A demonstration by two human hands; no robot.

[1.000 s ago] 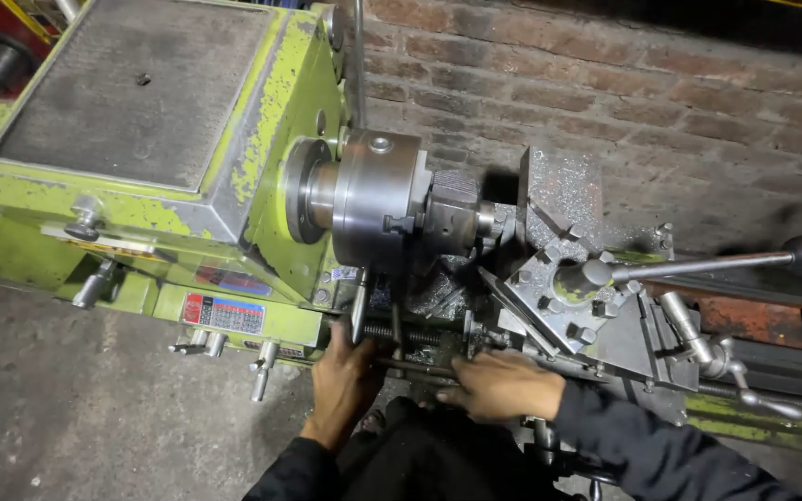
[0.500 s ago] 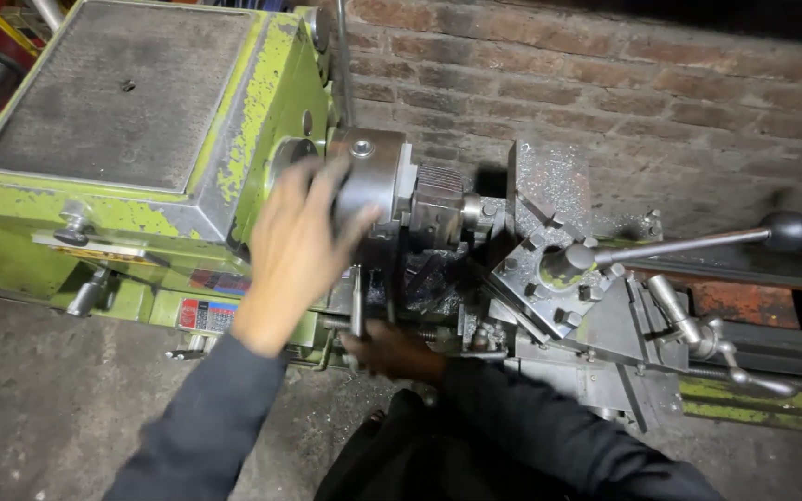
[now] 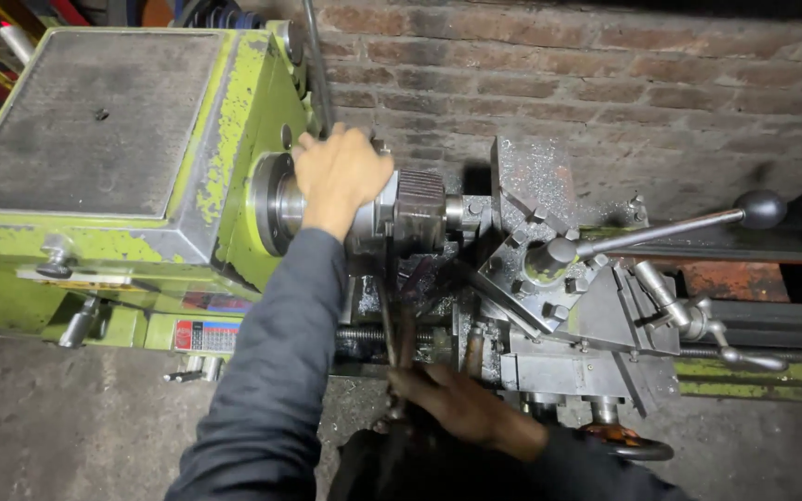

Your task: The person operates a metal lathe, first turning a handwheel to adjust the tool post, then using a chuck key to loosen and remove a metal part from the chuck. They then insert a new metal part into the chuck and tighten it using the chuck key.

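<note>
Right hand (image 3: 452, 401): lowest in view, at the front of the lathe carriage, fingers curled around a thin dark rod-like tool (image 3: 389, 334) that rises toward the chuck; the grip looks closed, though the fingertips are in shadow.
Handwheel (image 3: 631, 443): just right of that hand's wrist, only partly in view under the apron.
Left sleeve (image 3: 271, 371): dark, running up from the bottom edge across the front of the headstock.
Lead screw (image 3: 373, 334): threaded bar along the lathe's front, passing behind the tool.
Tool post (image 3: 549, 260): grey block on the carriage, right of the chuck, with a long ball-ended lever (image 3: 679, 227) pointing right.
Left hand (image 3: 341, 176): laid over the top of the chuck, palm down, fingers wrapped onto its far side.
Chuck (image 3: 392, 218): steel, on the spindle at the headstock's right face, with a dark ribbed workpiece (image 3: 420, 209) clamped in it.
Headstock (image 3: 95, 139): worn green casing, flat grey top, at left.
Brick wall (image 3: 587, 83): behind the machine.
</note>
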